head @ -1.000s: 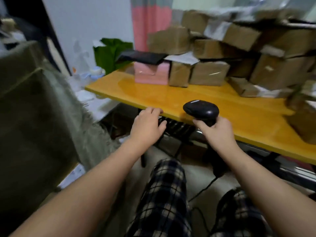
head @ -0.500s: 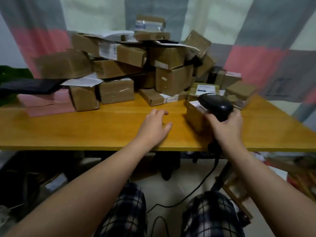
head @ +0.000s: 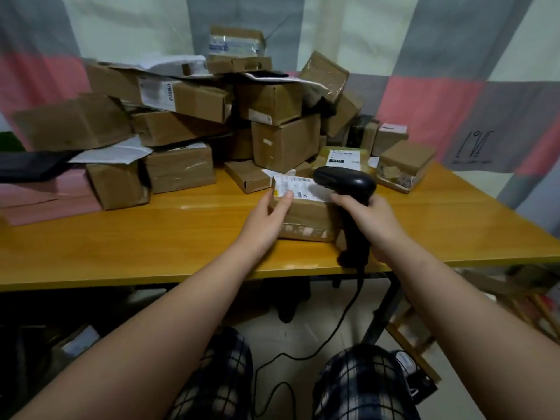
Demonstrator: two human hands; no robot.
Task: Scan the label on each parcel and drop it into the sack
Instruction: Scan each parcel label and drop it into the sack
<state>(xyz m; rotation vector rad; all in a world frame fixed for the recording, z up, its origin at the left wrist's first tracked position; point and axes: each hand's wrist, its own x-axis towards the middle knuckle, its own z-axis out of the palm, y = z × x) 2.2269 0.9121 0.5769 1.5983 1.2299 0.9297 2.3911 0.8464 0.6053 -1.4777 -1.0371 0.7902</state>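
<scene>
A small brown parcel (head: 306, 216) with a white label (head: 298, 189) on top sits on the yellow wooden table (head: 151, 237) near its front edge. My left hand (head: 269, 218) grips the parcel's left side, thumb on the label. My right hand (head: 374, 222) holds a black corded barcode scanner (head: 345, 183) by its handle, with the head just over the right end of the label. The sack is out of view.
A tall heap of brown cardboard parcels (head: 212, 116) fills the back of the table. Pink flat packets (head: 45, 198) lie at the left, more small boxes (head: 403, 165) at the right. The scanner cable (head: 303, 353) hangs to the floor between my knees.
The camera swung right from the sack side to face the table. My left hand reached forward and took hold of the parcel. The scanner moved over its label.
</scene>
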